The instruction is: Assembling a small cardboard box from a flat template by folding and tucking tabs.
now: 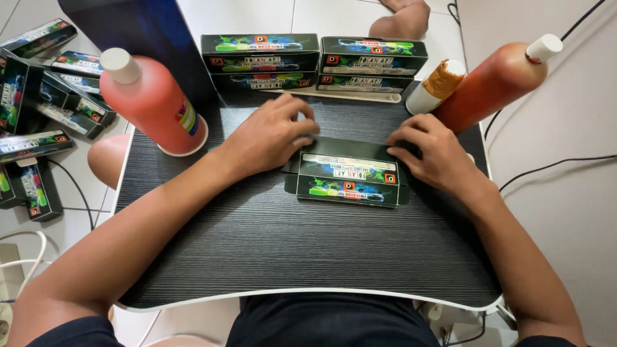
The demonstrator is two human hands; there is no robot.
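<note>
Head view: left hand (270, 138) and right hand (434, 154), each grip pinching the dark carton (347, 180).

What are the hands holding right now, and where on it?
Both hold the black printed carton: left hand at its open left end flap, right hand at its right end.

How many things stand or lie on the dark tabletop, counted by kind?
Black printed boxes: 5, namely one under both hands and four stacked in two piles at the far edge.
Red bottles with white caps: 2.
White bottle with brown tape: 1.
Total: 8.
More boxes lie on the floor at the left; these are not counted.
</note>
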